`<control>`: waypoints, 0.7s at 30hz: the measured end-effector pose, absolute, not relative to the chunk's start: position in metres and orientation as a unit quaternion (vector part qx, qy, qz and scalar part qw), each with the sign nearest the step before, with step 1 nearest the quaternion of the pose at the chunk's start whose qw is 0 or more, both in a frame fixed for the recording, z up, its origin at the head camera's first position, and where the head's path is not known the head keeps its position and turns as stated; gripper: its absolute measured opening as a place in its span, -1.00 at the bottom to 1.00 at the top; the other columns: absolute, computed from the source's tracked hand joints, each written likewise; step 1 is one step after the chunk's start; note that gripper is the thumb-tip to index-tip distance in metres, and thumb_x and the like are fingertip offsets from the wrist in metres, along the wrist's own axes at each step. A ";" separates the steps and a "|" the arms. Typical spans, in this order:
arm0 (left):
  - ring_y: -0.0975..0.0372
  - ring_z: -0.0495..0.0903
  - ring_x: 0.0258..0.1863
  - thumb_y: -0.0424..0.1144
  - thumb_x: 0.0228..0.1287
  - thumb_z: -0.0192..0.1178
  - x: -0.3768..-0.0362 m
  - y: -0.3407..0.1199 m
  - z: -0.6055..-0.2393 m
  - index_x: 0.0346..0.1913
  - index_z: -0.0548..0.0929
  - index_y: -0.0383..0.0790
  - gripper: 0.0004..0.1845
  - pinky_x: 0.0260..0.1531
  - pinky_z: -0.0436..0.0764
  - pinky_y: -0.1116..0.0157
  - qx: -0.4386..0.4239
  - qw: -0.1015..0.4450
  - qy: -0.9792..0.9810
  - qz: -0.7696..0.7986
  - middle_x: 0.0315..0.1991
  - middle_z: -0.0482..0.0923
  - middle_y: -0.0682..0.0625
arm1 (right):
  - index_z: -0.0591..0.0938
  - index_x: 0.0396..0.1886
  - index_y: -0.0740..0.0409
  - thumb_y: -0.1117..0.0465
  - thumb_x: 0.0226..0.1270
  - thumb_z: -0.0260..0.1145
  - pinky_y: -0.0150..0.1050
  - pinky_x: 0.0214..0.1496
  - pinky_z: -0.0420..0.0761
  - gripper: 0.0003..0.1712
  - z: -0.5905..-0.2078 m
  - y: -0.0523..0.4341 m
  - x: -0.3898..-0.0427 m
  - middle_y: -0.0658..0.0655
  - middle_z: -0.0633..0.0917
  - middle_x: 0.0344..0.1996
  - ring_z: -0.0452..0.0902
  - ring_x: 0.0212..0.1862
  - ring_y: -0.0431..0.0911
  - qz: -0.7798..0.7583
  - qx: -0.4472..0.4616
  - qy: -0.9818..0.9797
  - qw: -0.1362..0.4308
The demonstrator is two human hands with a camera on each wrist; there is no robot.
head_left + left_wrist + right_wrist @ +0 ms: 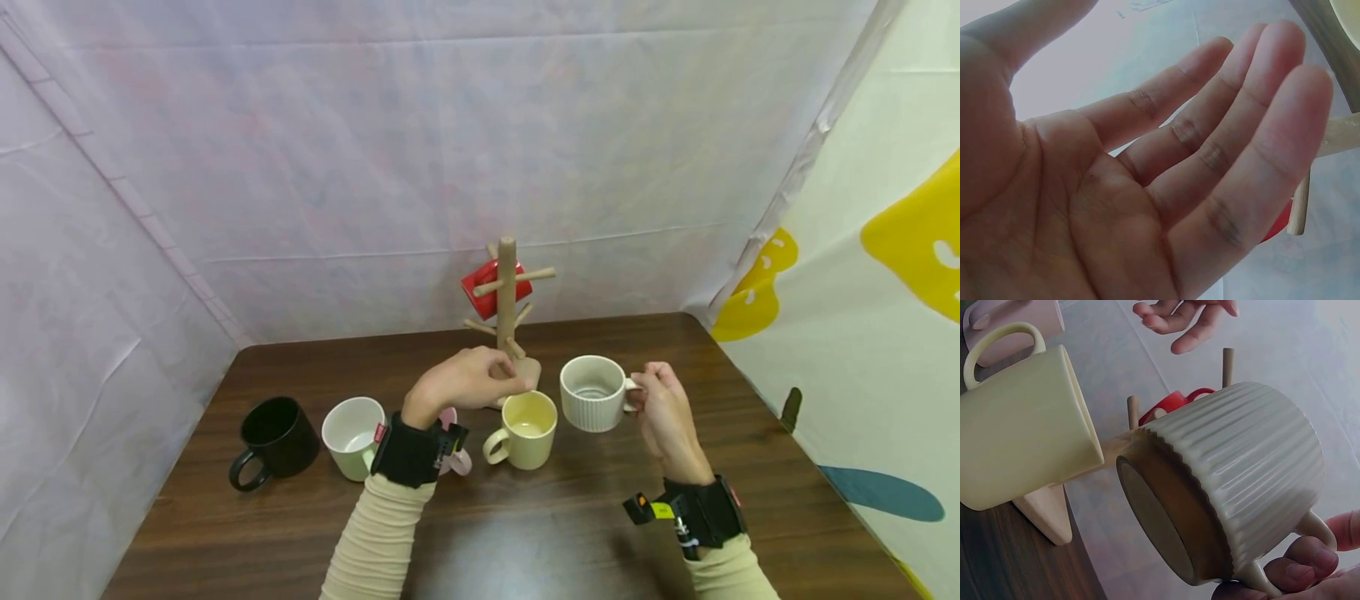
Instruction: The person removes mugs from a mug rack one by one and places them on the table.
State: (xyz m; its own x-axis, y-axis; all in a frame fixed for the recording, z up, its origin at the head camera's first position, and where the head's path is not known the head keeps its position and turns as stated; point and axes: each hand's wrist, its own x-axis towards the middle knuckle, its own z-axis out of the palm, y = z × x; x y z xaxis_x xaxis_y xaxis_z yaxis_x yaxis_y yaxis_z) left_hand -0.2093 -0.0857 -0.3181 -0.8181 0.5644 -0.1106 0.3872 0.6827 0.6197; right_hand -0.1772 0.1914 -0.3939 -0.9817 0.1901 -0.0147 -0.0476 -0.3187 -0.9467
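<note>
The ribbed white mug (pixel 592 393) is gripped by its handle in the right hand (pixel 663 408) and held clear of the bench (pixel 525 533); in the right wrist view its base is seen tilted, with only a few fingers (pixel 1300 572) curled round the thin handle. The left hand (pixel 465 379) is held released, fingers relaxed and spread, nothing grasped, just in front of the foot of the wooden mug tree (pixel 508 312). Between the two hands, slightly nearer, a pale yellow mug (pixel 525 429) stands on the bench. Beyond the left wrist a light green mug (pixel 352 435) and a black mug (pixel 276 437) are set, and a pink mug (pixel 453 454) is partly hidden by the wrist strap. Farthest off, a red mug (pixel 487 287) hangs on the tree. With so narrow a grip, the ribbed mug could swing and slip; the yellow mug close beside it could be knocked, and the light tree could be tipped by a nudge against its pegs.
</note>
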 end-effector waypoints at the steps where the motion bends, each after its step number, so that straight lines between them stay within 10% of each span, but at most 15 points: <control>1: 0.28 0.53 -0.41 0.12 0.38 0.17 -0.209 -0.086 -0.318 -0.05 0.70 -0.15 -0.59 -0.40 0.50 0.31 0.263 0.150 0.904 0.301 -0.27 0.67 -0.03 | 0.24 -0.38 0.04 0.39 0.49 -0.08 -0.39 -0.44 0.32 -0.78 -0.394 0.191 -0.177 -0.08 0.34 -0.56 0.24 -0.54 -0.27 0.810 -0.062 -0.579 0.074; 21: 0.30 0.52 -0.44 0.10 0.35 0.21 -0.207 -0.084 -0.319 -0.08 0.70 -0.12 -0.64 -0.43 0.50 0.32 0.250 0.159 0.906 0.303 -0.33 0.66 0.01 | 0.25 -0.38 0.05 0.39 0.48 -0.09 -0.38 -0.44 0.35 -0.78 -0.402 0.193 -0.180 -0.09 0.39 -0.55 0.26 -0.55 -0.27 0.809 -0.071 -0.578 0.079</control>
